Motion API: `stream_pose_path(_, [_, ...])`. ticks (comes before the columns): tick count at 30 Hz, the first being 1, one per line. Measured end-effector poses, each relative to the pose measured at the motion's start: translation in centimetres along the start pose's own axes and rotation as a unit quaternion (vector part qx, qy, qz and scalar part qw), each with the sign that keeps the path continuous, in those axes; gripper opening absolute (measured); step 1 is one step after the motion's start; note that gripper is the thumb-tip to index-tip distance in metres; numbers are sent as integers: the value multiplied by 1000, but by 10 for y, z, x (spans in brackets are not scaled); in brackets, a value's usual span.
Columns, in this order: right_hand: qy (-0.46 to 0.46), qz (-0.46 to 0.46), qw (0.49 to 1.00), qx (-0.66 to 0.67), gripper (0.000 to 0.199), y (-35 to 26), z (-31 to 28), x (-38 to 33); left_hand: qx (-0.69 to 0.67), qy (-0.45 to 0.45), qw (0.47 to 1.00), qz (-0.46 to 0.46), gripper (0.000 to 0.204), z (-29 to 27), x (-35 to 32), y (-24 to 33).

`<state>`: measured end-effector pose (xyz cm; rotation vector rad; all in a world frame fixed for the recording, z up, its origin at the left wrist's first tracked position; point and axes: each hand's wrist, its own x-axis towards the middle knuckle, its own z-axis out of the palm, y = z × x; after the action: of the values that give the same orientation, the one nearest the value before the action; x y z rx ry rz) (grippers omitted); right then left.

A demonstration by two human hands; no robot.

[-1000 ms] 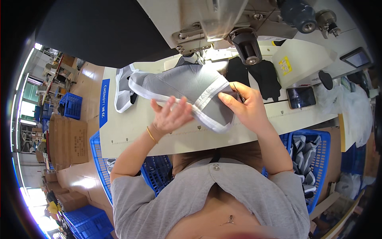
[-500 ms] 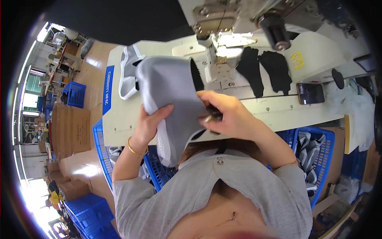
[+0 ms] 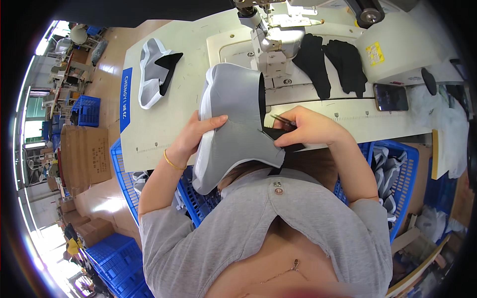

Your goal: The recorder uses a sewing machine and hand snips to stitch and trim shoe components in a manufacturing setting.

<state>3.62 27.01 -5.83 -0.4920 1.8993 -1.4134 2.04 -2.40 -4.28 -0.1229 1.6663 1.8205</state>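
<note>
My left hand [image 3: 198,133] grips the left edge of a grey garment [image 3: 235,119] with a white band, held up off the table in front of me. My right hand [image 3: 306,129] pinches the garment's right edge together with a black fabric piece [image 3: 276,133] and holds thin metal snips. The garment hangs down toward my chest. Just behind it stands the sewing machine head [image 3: 271,39] with its needle.
Two black fabric pieces [image 3: 330,62] lie on the machine bed. Another grey and black garment [image 3: 155,72] rests at the table's [image 3: 149,134] left. A phone [image 3: 391,97] lies at the right. Blue crates [image 3: 397,169] with garments stand beside my legs; cardboard boxes [image 3: 87,154] sit at left.
The grey garment was lifted from the table toward me and turned over. Both hands came closer to my body, and my right hand now grips the black piece at its edge.
</note>
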Motion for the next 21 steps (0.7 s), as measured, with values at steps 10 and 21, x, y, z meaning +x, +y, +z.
stream_pose_path(10, [51, -79, 994, -57, 14, -31, -6, -2, 527, -106, 697, 475, 43, 51, 30, 18])
stream_pose_path(21, [209, -14, 925, 318, 26, 10, 20, -21, 215, -108, 962, 127, 12, 59, 35, -3])
